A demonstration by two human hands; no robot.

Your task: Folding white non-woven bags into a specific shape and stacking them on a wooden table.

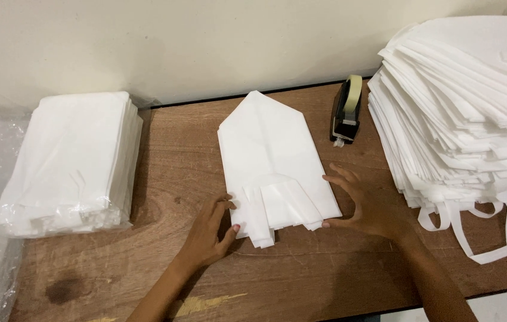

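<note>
Folded white bag [271,164] flat on tabletop [325,274], handles tucked. Left hand [209,229] and right hand [367,203], both open, press its lower edges. Wrapped stack [71,164] left; unfolded pile [462,107] right remains.

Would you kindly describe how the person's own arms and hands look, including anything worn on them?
Both forearms are bare as far as the frame shows, with no sleeves visible. The left hand and the right hand wear no gloves, and no rings, watch or bracelets can be seen. The fingers are slender, and the left thumbnail looks pale pink; whether that is polish cannot be told.
</note>
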